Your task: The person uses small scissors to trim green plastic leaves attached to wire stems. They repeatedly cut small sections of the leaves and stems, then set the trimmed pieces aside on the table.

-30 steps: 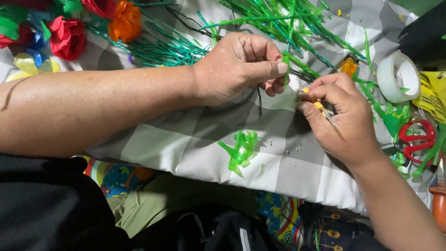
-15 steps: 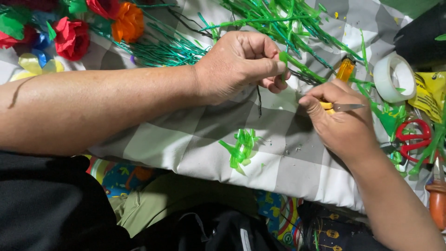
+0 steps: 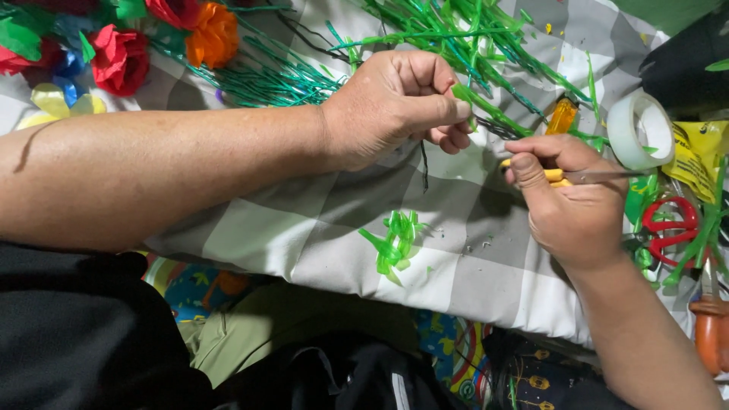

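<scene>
My left hand (image 3: pixel 399 106): fingers pinched shut on a green strip (image 3: pixel 486 110) | my right hand (image 3: pixel 569 201): fingers closed around a yellow-handled tool (image 3: pixel 558 176) | both over checked cloth (image 3: pixel 250 235)

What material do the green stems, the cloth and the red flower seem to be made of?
Green stems: likely plastic or plastic-wrapped wire; glossy, with bright highlights. The left hand pinches one.
Cloth: woven fabric, matte, grey and white checks, soft folds.
Red flower: possibly thin plastic film or ribbon; slightly shiny, crinkled petals. The look leaves it open.
</scene>
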